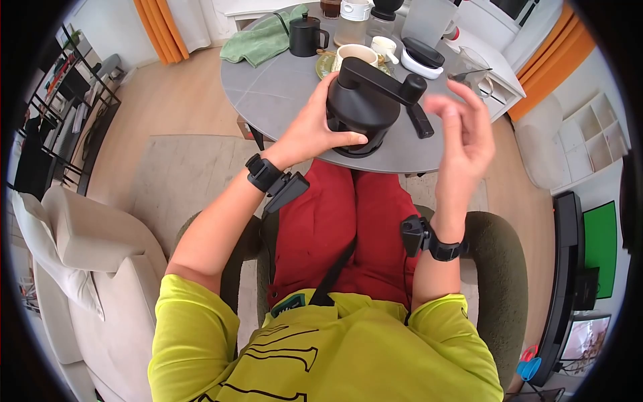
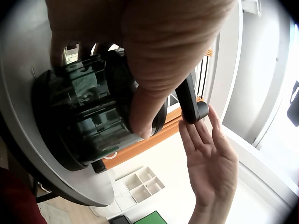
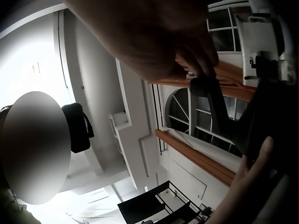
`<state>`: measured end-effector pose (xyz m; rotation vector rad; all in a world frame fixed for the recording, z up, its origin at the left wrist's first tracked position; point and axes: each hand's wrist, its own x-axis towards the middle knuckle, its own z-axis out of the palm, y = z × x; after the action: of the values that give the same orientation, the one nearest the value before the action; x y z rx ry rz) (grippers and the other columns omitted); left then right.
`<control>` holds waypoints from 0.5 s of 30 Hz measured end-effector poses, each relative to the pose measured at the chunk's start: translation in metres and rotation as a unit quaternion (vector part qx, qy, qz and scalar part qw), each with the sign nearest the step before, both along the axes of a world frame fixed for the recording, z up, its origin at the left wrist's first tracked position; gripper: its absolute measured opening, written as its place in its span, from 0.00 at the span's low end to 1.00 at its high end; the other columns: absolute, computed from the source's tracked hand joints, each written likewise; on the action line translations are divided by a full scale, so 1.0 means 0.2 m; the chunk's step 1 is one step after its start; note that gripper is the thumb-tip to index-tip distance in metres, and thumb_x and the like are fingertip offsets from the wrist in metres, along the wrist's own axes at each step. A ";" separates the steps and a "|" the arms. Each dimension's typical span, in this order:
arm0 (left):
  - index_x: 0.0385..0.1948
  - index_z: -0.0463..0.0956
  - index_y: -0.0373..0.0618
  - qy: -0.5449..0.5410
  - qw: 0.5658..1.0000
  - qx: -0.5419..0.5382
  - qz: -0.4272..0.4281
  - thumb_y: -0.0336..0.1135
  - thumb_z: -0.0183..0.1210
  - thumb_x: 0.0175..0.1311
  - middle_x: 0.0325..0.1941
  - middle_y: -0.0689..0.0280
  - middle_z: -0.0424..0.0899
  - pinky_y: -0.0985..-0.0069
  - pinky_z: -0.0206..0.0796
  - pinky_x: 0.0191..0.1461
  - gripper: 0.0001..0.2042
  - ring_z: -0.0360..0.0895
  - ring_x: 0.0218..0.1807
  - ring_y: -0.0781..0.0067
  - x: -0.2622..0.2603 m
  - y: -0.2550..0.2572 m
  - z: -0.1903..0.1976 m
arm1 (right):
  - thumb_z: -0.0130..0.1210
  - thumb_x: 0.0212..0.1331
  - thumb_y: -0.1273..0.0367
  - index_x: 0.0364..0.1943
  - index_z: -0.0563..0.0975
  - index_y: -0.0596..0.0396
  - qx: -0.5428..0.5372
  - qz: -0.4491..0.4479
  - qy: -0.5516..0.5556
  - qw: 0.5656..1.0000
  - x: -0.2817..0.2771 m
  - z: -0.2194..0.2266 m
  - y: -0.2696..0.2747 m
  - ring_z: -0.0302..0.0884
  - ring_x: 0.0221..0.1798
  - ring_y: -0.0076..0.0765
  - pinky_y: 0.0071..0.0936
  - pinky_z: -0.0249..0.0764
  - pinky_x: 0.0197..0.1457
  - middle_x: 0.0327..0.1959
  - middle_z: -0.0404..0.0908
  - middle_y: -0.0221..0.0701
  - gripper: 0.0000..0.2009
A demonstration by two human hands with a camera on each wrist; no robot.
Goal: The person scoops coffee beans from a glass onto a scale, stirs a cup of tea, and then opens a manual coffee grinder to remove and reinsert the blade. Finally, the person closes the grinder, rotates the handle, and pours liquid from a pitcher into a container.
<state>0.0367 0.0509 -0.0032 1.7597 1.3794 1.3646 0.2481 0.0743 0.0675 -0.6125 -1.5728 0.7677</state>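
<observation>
The black grinder [image 1: 362,107] stands upright at the near edge of the grey table [image 1: 261,100], its long axis vertical and its crank [image 1: 378,82] pointing to the person's right. The left hand [image 1: 311,134] grips its body, thumb round the near side. The right hand [image 1: 465,137] is open, fingers loosely bent just beside the knob [image 1: 412,87]; contact is unclear. The grinder has a smooth, domed lid [image 1: 351,104] and dark, see-through, ribbed sides [image 2: 88,88].
</observation>
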 end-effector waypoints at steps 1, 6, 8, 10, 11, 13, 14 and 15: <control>0.70 0.38 0.45 -0.012 1.000 0.000 -0.002 0.37 0.74 0.46 0.70 0.55 0.56 0.60 0.55 0.69 0.54 0.57 0.70 0.61 0.00 0.00 0.00 | 0.48 0.65 0.75 0.50 0.73 0.59 0.000 0.000 0.000 1.000 0.01 -0.01 0.02 0.76 0.48 0.27 0.24 0.71 0.53 0.45 0.81 0.35 0.11; 0.70 0.39 0.45 -0.049 0.999 -0.012 -0.020 0.37 0.74 0.45 0.69 0.55 0.56 0.60 0.55 0.70 0.54 0.57 0.70 0.61 0.02 -0.02 0.02 | 0.57 0.59 0.72 0.55 0.71 0.58 0.009 0.039 -0.053 0.998 -0.05 -0.20 0.19 0.70 0.57 0.32 0.29 0.68 0.58 0.54 0.74 0.37 0.19; 0.70 0.39 0.45 -0.037 0.999 -0.003 -0.011 0.37 0.74 0.45 0.69 0.55 0.57 0.60 0.55 0.70 0.54 0.57 0.70 0.61 0.02 -0.02 0.02 | 0.61 0.56 0.70 0.57 0.70 0.57 0.051 0.038 -0.110 0.992 -0.10 -0.27 0.23 0.67 0.61 0.35 0.31 0.66 0.61 0.59 0.71 0.38 0.23; 0.69 0.41 0.42 -0.030 1.000 -0.002 -0.001 0.36 0.74 0.44 0.68 0.54 0.57 0.62 0.58 0.68 0.54 0.60 0.69 0.60 0.03 -0.02 0.02 | 0.66 0.50 0.66 0.61 0.66 0.57 -0.015 0.191 -0.107 0.976 -0.13 -0.29 0.26 0.63 0.65 0.40 0.34 0.64 0.63 0.63 0.65 0.40 0.32; 0.68 0.42 0.39 -0.026 1.000 -0.003 0.009 0.35 0.74 0.43 0.68 0.52 0.58 0.65 0.61 0.66 0.53 0.62 0.67 0.60 0.03 -0.02 0.03 | 0.66 0.50 0.66 0.61 0.66 0.57 -0.015 0.192 -0.106 0.976 -0.14 -0.29 0.28 0.63 0.65 0.40 0.34 0.64 0.63 0.63 0.65 0.40 0.32; 0.69 0.41 0.43 -0.040 0.999 -0.022 0.007 0.35 0.74 0.44 0.68 0.54 0.58 0.62 0.59 0.68 0.54 0.60 0.68 0.61 0.03 -0.04 0.04 | 0.67 0.48 0.62 0.61 0.66 0.57 -0.034 0.244 -0.191 0.950 -0.15 -0.26 0.32 0.64 0.64 0.41 0.34 0.65 0.63 0.63 0.65 0.41 0.35; 0.70 0.40 0.46 -0.055 0.998 -0.040 0.003 0.36 0.75 0.44 0.69 0.56 0.57 0.60 0.56 0.70 0.54 0.58 0.69 0.62 0.03 -0.04 0.04 | 0.67 0.48 0.62 0.61 0.66 0.57 -0.037 0.244 -0.190 0.950 -0.15 -0.24 0.33 0.64 0.64 0.41 0.34 0.65 0.63 0.63 0.65 0.41 0.35; 0.70 0.40 0.46 -0.054 0.998 -0.042 0.002 0.36 0.75 0.44 0.69 0.56 0.57 0.60 0.56 0.70 0.54 0.58 0.69 0.62 0.04 -0.05 0.04 | 0.68 0.46 0.60 0.60 0.67 0.57 -0.025 0.251 -0.211 0.945 -0.15 -0.19 0.33 0.67 0.62 0.41 0.34 0.66 0.61 0.61 0.68 0.41 0.35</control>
<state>0.0440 0.0418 0.0056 1.6055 1.3616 1.3626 0.2176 0.1407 0.0291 -0.4284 -2.1544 1.1071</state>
